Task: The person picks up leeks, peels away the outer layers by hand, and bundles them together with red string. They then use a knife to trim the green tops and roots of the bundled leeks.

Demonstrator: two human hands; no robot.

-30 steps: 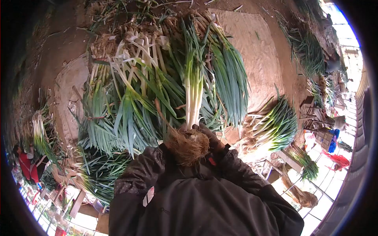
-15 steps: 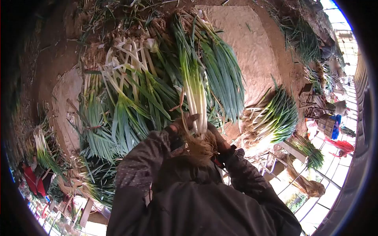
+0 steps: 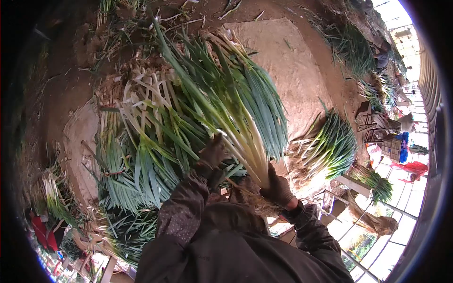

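A bunch of long green onions (image 3: 252, 141) slants up and left in front of me, white stems toward my body and green leaves away. My right hand (image 3: 279, 189), apparently in a dark glove, is wrapped round the white stems near the root end. Against the left edge of the bunch, my left hand (image 3: 212, 152) has its fingers drawn together by a pale stem; what it pinches is hidden. Brown roots (image 3: 255, 195) hang below the stems, close to my lap. Behind the bunch lies a pile of green onions (image 3: 155, 118).
Another heap of green onions (image 3: 330, 141) lies to the right, beside a pale sheet (image 3: 283, 56) on the ground. Wooden frames (image 3: 354, 185) and a brown sack-like bundle (image 3: 377, 224) stand lower right. A person in red (image 3: 45, 231) is at the far left.
The bunch has tilted, its root end moving right and its leaves swinging left. My right hand has moved right and down with the stems; my left hand has shifted slightly left.
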